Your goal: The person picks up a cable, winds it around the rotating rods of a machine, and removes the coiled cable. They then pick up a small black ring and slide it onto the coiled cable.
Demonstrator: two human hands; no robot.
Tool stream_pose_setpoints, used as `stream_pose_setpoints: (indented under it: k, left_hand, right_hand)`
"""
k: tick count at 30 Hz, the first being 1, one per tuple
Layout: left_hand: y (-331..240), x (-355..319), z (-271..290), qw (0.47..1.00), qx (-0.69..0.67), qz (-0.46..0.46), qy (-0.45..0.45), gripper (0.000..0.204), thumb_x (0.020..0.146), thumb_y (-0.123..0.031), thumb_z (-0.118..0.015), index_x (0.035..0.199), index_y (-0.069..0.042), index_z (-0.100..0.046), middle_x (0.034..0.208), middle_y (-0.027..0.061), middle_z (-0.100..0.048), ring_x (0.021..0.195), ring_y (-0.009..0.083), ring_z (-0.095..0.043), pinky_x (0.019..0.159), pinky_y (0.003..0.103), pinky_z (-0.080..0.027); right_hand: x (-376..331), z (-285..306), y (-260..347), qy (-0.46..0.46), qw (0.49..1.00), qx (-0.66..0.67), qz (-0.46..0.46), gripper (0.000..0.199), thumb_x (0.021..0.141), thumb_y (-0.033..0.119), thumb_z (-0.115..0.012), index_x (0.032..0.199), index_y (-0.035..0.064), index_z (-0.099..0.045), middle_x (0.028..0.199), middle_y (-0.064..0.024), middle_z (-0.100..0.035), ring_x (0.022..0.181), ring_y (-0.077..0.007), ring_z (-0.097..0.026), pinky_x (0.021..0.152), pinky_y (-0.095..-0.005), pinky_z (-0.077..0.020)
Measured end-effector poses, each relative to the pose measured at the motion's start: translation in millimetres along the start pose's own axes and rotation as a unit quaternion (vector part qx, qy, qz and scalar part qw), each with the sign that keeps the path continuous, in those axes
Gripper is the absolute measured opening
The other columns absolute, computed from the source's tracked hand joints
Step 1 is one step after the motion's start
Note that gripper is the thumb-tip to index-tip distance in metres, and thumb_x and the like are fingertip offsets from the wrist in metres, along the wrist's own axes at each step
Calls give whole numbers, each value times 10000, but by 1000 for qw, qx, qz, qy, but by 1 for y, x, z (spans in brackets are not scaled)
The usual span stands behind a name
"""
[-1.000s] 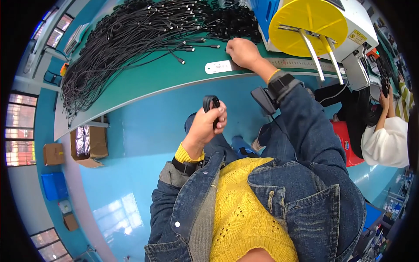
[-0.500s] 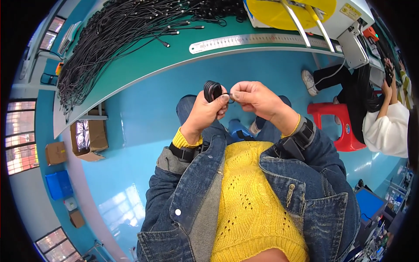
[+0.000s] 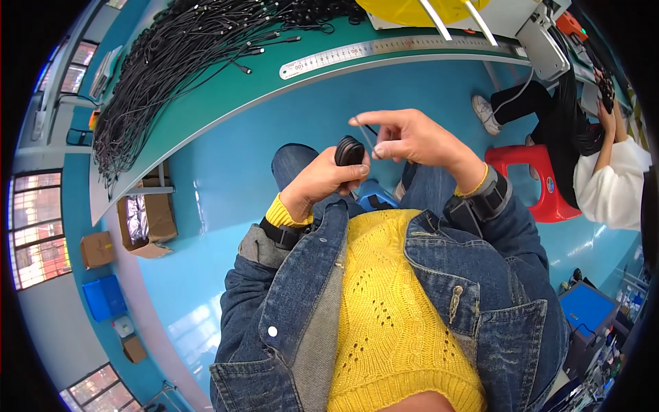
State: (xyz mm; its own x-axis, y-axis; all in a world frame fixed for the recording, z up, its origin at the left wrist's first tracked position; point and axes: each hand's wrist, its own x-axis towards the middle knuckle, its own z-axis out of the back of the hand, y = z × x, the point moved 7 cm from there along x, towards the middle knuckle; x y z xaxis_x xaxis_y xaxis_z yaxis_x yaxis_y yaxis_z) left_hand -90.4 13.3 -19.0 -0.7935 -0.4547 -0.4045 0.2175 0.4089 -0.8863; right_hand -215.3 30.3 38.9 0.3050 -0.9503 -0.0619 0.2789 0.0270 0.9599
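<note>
My left hand is closed round a bundle of black cable, wound into tight loops that stick up above the thumb. Just to its right, my right hand has its index finger stretched out and its thumb apart below. A thin greyish strand, blurred, runs between that fingertip and the thumb; whether it is a band or a tie I cannot tell. Both hands are above my lap, short of the green table.
A big heap of loose black cables covers the table's left part. A steel ruler lies along the front edge, below a machine with a yellow disc. On the right are a red stool and a person in a white sleeve.
My right index finger and thumb have spread from a pinch at the cable bundle, and a thin strand now shows between them. My left hand has shifted slightly right with the bundle.
</note>
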Motion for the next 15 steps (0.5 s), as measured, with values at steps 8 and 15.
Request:
stream_pose_setpoints:
  k: [8,15]
  left_hand:
    - [-1,5,-5,996,80,23,21,244,732,-56,-629,953,-40,-527,698,0,-533,476,53,-433,412,189,-319]
    - [-12,-1,7,985,-155,-56,48,358,699,-45,-621,1017,-62,-458,739,16,-464,555,52,-390,393,174,-273]
  right_hand:
    - [19,-26,-18,60,998,2,-30,196,798,137,-608,969,51,-566,697,-18,-565,639,-93,-547,500,-231,-419]
    - [8,-26,-65,-59,933,318,-155,172,824,144,-562,943,20,-554,730,-36,-581,633,-129,-553,547,-250,-419]
